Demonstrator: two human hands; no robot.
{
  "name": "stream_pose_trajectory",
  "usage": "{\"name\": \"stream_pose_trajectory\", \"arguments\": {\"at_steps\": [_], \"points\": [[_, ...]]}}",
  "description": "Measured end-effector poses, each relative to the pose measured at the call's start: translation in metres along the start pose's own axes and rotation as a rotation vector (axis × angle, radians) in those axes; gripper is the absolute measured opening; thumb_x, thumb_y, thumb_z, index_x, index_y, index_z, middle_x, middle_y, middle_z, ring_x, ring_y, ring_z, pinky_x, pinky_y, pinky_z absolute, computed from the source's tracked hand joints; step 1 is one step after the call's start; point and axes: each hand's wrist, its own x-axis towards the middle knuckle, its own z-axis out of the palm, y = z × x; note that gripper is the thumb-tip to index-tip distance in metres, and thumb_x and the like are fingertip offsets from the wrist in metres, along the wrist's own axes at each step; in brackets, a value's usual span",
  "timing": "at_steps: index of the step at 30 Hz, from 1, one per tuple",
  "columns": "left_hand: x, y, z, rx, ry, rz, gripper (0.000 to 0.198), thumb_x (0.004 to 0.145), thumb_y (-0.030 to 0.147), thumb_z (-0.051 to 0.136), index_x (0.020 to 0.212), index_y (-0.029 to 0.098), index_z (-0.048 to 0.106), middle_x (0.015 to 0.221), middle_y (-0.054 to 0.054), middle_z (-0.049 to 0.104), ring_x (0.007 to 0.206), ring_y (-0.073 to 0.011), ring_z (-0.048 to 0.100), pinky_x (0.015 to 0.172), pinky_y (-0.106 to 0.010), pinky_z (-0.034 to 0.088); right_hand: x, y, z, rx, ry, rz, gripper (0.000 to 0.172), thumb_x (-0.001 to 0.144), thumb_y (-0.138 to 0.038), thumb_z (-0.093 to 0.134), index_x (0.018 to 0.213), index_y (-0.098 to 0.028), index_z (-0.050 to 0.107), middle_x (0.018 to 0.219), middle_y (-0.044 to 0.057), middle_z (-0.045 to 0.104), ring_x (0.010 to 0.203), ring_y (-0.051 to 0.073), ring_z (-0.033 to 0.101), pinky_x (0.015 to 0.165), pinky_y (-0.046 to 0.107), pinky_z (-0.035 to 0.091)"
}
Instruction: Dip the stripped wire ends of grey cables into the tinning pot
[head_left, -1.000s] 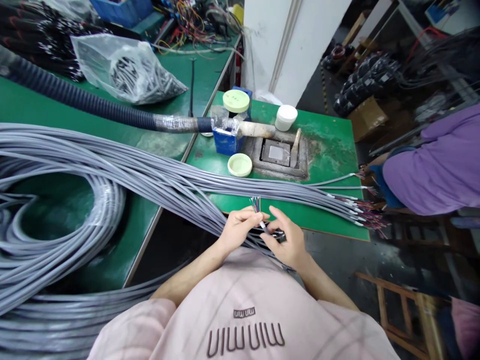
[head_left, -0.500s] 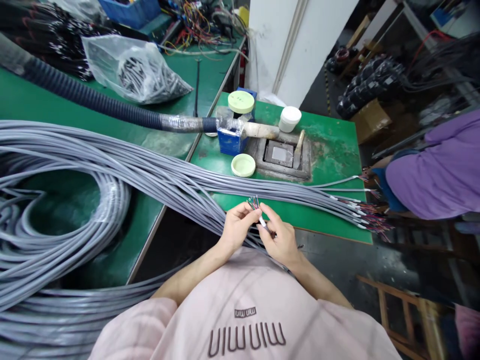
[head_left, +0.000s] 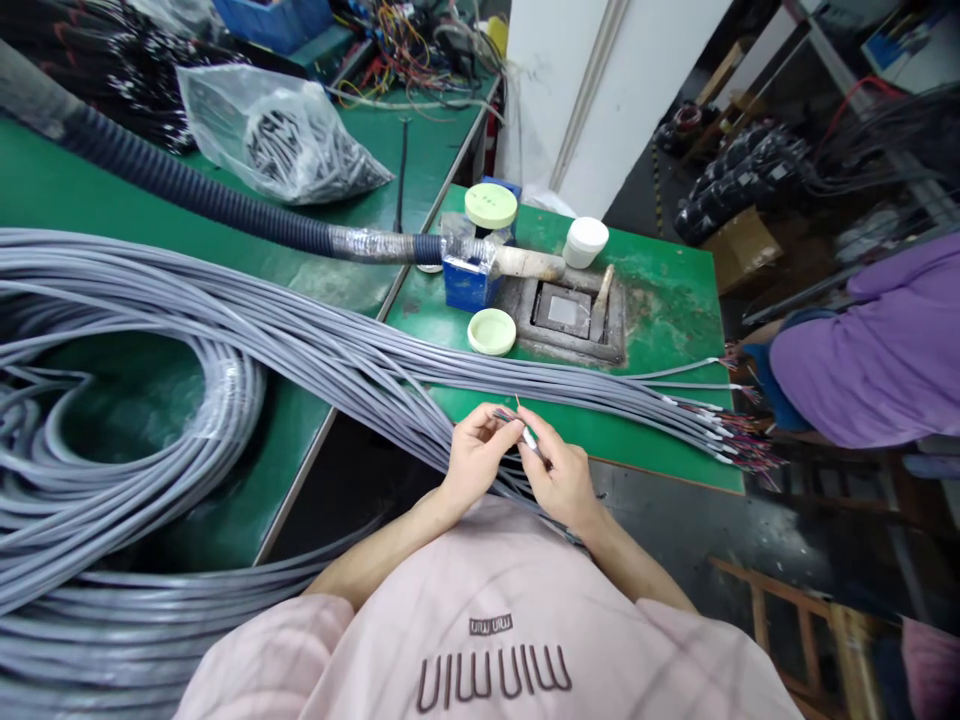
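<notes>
In front of my chest, both hands are closed on the stripped end of one grey cable [head_left: 529,439], which has a white band. My left hand [head_left: 478,447] pinches thin coloured wires [head_left: 504,414] between thumb and fingers. Around the cable near its white band, my right hand [head_left: 559,478] holds on with thumb and forefinger. A single wire tip stands up between the hands. Just beyond them a thick bundle of grey cables [head_left: 480,371] crosses the bench, its stripped ends [head_left: 739,445] fanning out at the right edge.
A solder pot [head_left: 562,311] is set into the green bench [head_left: 667,300], a brush [head_left: 601,300] lying on its rim. Beside it are a pale green lid [head_left: 491,332], a white tub [head_left: 585,242] and an extraction hose [head_left: 247,222]. A co-worker's purple sleeve [head_left: 862,350] is at the right.
The fanned wires between my fingers are now gathered toward my left hand, with one wire standing apart. Both hands stay in nearly the same place, and the view has shifted slightly.
</notes>
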Motion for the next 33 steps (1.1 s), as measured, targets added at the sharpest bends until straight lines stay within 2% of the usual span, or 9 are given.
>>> {"name": "stream_pose_trajectory", "arguments": {"at_steps": [3,5,9,12,14,17,21,25,33], "points": [[0.000,0.003,-0.004,0.037,-0.042,0.069,0.028,0.074,0.039,0.073,0.090,0.019,0.064,0.071,0.001,0.066,0.068,-0.0122,0.061,0.067,-0.025,0.049,0.008,0.001,-0.007,0.092,-0.011,0.116,0.040,0.088,-0.023,0.050,0.127,-0.019,0.059,0.075,0.003,0.070,0.051,0.010,0.056,0.053,0.022,0.048],[0.004,0.006,-0.012,0.125,-0.049,0.177,0.029,0.079,0.037,0.069,0.102,0.020,0.064,0.079,-0.001,0.069,0.075,-0.0144,0.064,0.073,-0.028,0.050,0.020,0.004,-0.014,0.237,-0.008,0.245,0.040,0.086,-0.025,0.053,0.125,-0.019,0.061,0.057,-0.003,0.061,0.043,0.009,0.047,0.046,0.022,0.042],[0.022,0.009,-0.038,0.556,0.078,0.501,0.028,0.083,0.033,0.064,0.108,0.021,0.064,0.088,-0.004,0.070,0.086,-0.0180,0.063,0.088,-0.034,0.046,0.060,0.017,-0.024,0.642,-0.016,0.417,0.046,0.081,-0.030,0.059,0.124,-0.016,0.059,0.038,-0.012,0.039,0.032,0.007,0.032,0.037,0.021,0.030],[0.038,0.007,-0.055,0.868,0.147,0.610,0.025,0.084,0.034,0.062,0.105,0.020,0.066,0.094,-0.006,0.070,0.093,-0.0218,0.061,0.092,-0.039,0.042,0.095,0.031,-0.024,0.808,-0.080,0.439,0.049,0.075,-0.032,0.064,0.120,-0.015,0.059,0.034,-0.014,0.037,0.029,0.005,0.026,0.035,0.020,0.025],[0.043,0.003,-0.060,0.980,0.120,0.658,0.025,0.085,0.033,0.060,0.105,0.020,0.066,0.096,-0.007,0.071,0.094,-0.0227,0.061,0.094,-0.040,0.040,0.115,0.039,-0.019,0.864,-0.149,0.466,0.050,0.071,-0.033,0.067,0.117,-0.014,0.060,0.033,-0.014,0.037,0.027,0.005,0.025,0.034,0.019,0.023],[0.043,-0.002,-0.061,1.044,0.062,0.709,0.024,0.086,0.030,0.059,0.106,0.019,0.066,0.096,-0.006,0.072,0.094,-0.0232,0.061,0.097,-0.040,0.037,0.137,0.050,-0.010,0.888,-0.213,0.507,0.053,0.066,-0.033,0.069,0.114,-0.013,0.060,0.032,-0.015,0.038,0.026,0.004,0.025,0.032,0.018,0.022],[0.041,-0.006,-0.061,1.067,0.045,0.677,0.023,0.086,0.031,0.059,0.105,0.021,0.068,0.091,-0.005,0.072,0.092,-0.0228,0.063,0.100,-0.041,0.035,0.153,0.059,0.000,0.838,-0.249,0.540,0.057,0.064,-0.031,0.070,0.116,-0.009,0.059,0.031,-0.014,0.039,0.025,0.004,0.025,0.031,0.018,0.021],[0.042,-0.008,-0.063,1.081,0.032,0.643,0.023,0.085,0.031,0.059,0.105,0.024,0.068,0.089,-0.004,0.073,0.089,-0.0216,0.064,0.102,-0.043,0.034,0.159,0.063,0.006,0.748,-0.272,0.576,0.060,0.062,-0.028,0.067,0.117,-0.006,0.058,0.031,-0.014,0.040,0.025,0.005,0.025,0.030,0.019,0.023],[0.042,-0.011,-0.064,1.100,0.005,0.697,0.023,0.086,0.028,0.058,0.105,0.023,0.068,0.087,-0.004,0.074,0.086,-0.0211,0.064,0.104,-0.043,0.033,0.161,0.064,0.012,0.593,-0.266,0.551,0.061,0.061,-0.032,0.065,0.115,-0.004,0.060,0.030,-0.013,0.040,0.024,0.006,0.027,0.029,0.019,0.022]]}}
